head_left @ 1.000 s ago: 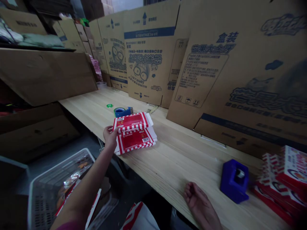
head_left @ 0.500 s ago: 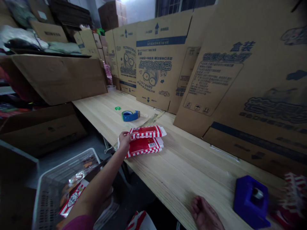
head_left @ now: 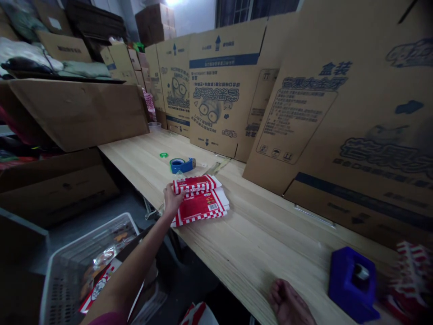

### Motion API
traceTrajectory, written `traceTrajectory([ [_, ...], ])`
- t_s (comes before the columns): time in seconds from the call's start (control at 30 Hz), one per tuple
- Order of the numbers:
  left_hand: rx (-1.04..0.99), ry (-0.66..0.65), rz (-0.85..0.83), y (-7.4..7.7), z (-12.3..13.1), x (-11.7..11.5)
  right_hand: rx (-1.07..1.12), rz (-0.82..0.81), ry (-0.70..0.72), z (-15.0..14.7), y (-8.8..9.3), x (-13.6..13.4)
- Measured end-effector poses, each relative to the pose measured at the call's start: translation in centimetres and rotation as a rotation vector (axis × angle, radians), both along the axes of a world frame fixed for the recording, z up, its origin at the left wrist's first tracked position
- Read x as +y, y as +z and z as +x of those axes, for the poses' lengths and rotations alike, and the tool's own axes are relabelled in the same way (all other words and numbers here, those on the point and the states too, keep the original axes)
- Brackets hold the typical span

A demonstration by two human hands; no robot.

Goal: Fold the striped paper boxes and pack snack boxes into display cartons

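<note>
Two flat red-and-white checked cartons (head_left: pixel 199 201) lie one overlapping the other on the pale wooden worktop (head_left: pixel 257 234), near its front edge. Your left hand (head_left: pixel 173 199) is at their left end, its fingers (head_left: pixel 168 192) clamped on the upper carton. A barcode label (head_left: pixel 213 207) shows on the lower one. Your right hand (head_left: pixel 289 304) rests on the worktop, fingers curled together on nothing, just beside a blue tape dispenser (head_left: pixel 353 284). Farther along sit a blue tape roll (head_left: pixel 181 165) and a green tape ring (head_left: pixel 163 155). Behind them lean flattened cardboard boxes (head_left: pixel 297 113) printed 盒装 and 芒果大金牙, with upward arrows and a bespectacled cartoon.
</note>
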State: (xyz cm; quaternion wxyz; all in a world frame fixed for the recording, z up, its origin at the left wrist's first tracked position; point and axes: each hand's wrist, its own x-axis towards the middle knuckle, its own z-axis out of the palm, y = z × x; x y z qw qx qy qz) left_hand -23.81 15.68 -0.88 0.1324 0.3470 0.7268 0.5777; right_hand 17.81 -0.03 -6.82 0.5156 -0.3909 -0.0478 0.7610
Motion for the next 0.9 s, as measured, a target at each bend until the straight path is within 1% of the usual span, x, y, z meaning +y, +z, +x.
traceTrajectory([
  [0.13,0.266,-0.143,-0.066,-0.1,1.3,-1.1,-0.014,-0.012,-0.017,0.1,-0.2,0.2],
  [0.23,0.391,-0.177,-0.151,-0.1,1.8,-1.4,-0.022,-0.003,-0.014,0.1,-0.3,0.2],
  [0.37,0.544,-0.201,-0.236,0.7,2.2,-1.9,-0.026,0.023,0.009,0.1,-0.3,0.0],
  [0.4,0.594,-0.236,-0.249,1.0,2.4,-2.0,-0.028,0.030,0.013,0.1,-0.3,0.0],
  [0.47,0.690,-0.362,-0.271,1.3,3.0,-2.0,-0.029,0.041,0.017,0.1,-0.4,-0.1],
  [0.53,0.760,-0.527,-0.291,1.3,3.5,-1.6,-0.031,0.043,0.008,0.0,-0.4,0.0],
  [0.6,0.793,-0.646,-0.309,1.0,3.8,-0.7,-0.032,0.042,-0.007,-0.1,-0.4,0.0],
  [0.67,0.812,-0.700,-0.336,0.6,3.7,0.5,-0.034,0.039,-0.026,-0.2,-0.3,-0.1],
  [0.77,0.826,-0.739,-0.391,0.0,2.9,2.1,-0.040,0.041,-0.047,-0.3,-0.1,-0.3],
  [0.83,0.833,-0.789,-0.430,-0.2,2.3,2.7,-0.039,0.046,-0.046,-0.4,0.2,-0.4],
  [0.9,0.856,-0.850,-0.484,-0.3,2.0,2.7,-0.031,0.051,-0.049,-0.6,0.4,-0.5],
])
